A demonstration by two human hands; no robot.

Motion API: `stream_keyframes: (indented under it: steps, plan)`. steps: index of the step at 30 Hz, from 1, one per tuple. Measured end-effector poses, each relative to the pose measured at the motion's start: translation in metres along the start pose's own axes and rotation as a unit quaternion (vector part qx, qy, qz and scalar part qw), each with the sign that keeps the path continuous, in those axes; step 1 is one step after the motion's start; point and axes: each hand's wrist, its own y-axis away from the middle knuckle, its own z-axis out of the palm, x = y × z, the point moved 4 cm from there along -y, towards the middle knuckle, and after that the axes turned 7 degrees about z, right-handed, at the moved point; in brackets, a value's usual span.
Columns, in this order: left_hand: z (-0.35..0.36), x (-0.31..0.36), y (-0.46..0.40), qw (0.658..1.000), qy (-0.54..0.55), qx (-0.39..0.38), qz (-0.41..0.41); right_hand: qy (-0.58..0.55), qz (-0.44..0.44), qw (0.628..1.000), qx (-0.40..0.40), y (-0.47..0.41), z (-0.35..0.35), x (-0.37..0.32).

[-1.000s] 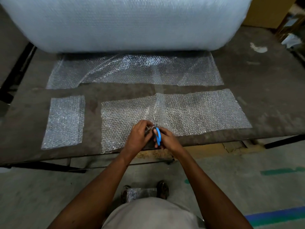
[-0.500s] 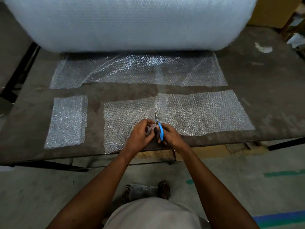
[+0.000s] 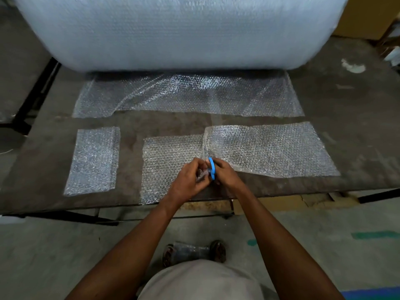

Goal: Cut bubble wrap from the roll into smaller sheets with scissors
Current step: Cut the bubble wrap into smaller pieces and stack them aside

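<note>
Near the table (image 3: 357, 105) edge, the left hand (image 3: 190, 178) pinches the bubble wrap (image 3: 270, 150) taut; the right hand (image 3: 225, 175) grips the scissors (image 3: 211, 167); better to keep the blades straight toward the roll (image 3: 184, 29)

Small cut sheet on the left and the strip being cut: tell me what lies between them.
Head view: only bare dark tabletop separates the small cut sheet from the strip.

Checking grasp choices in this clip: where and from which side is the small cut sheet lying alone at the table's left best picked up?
Pinch the small cut sheet at its near corner, coming from the table's front edge: it lies flat with nothing on it.
</note>
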Motion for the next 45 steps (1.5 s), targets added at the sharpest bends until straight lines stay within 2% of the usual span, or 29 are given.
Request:
stream_keyframes:
  steps: [10, 19, 24, 34, 38, 43, 45]
  plan:
    - [-0.003, 0.000, 0.007, 0.997, -0.067, -0.003, 0.038, -0.043, 0.014, 0.999, -0.012, -0.007, 0.008, -0.012]
    - [-0.005, 0.004, 0.007, 0.998, -0.038, -0.023, 0.040, 0.012, -0.036, 0.999, -0.002, -0.010, 0.007, -0.018]
    - [-0.004, 0.000, 0.013, 0.999, -0.033, -0.029, 0.032, 0.054, -0.025, 0.998, 0.027, -0.019, 0.007, -0.019]
    - [-0.006, 0.000, 0.016, 0.999, -0.022, -0.039, 0.026, 0.064, 0.003, 0.997, 0.031, -0.028, 0.005, -0.016]
    - [-0.009, 0.003, 0.016, 1.000, -0.012, -0.016, 0.021, 0.080, -0.011, 0.996, 0.032, -0.030, 0.003, -0.020]
    - [-0.025, -0.004, 0.009, 0.997, 0.009, 0.079, -0.025, 0.090, -0.003, 0.995, 0.038, -0.023, -0.004, -0.010]
    - [-0.029, -0.007, 0.007, 0.996, -0.001, 0.087, -0.015, 0.088, -0.009, 0.996, 0.034, -0.018, -0.006, -0.005]
